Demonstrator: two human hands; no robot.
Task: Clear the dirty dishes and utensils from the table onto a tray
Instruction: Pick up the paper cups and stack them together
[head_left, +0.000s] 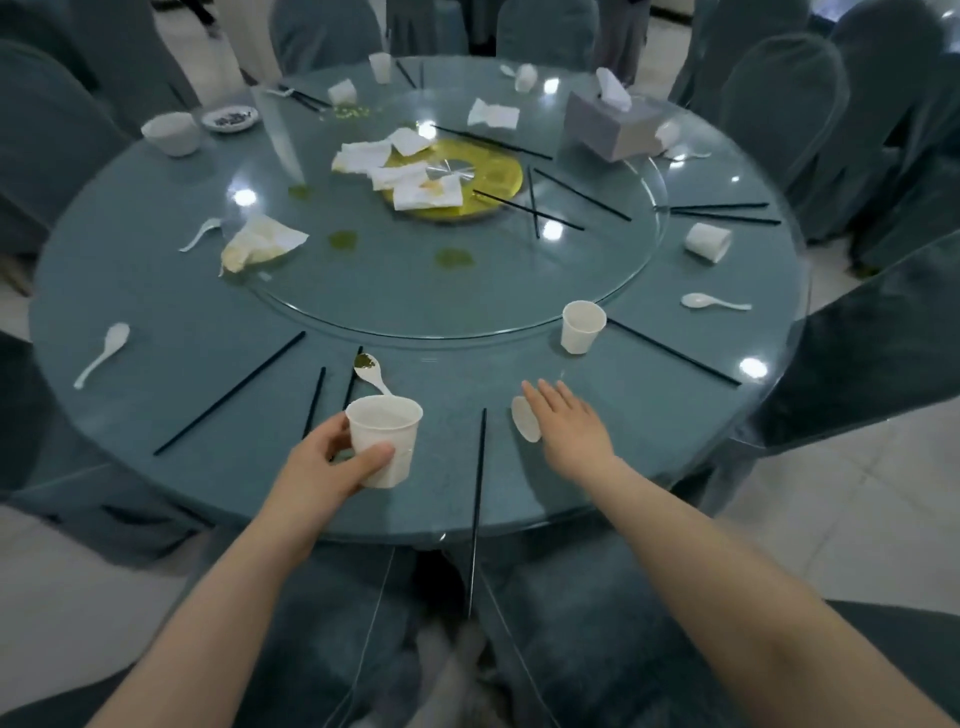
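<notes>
Head view looks down on a round glass-topped table (156, 291) carrying a glass turntable (415, 306). Five paper cups show: one gripped in the left hand (332, 462) above the near edge, this held cup (384, 439) pinched between thumb and curled fingers; one upright cup (583, 327) at the turntable's near right rim; one tipped cup (707, 242) toward the right edge; and two at the far edge. Five white spoons are plainly seen, among them a soiled spoon (371, 370) just behind the held cup and another spoon (524, 418) lying under the fingers of the right hand (569, 426), which is spread flat with straight fingers over the near edge; whether it touches that spoon cannot be told. Black chopsticks (480, 467) lie scattered singly all round; their count is unclear. One bowl (171, 133) and one small dish (230, 119) sit at the far left edge, one tissue box (610, 124) on the turntable's far right.
</notes>
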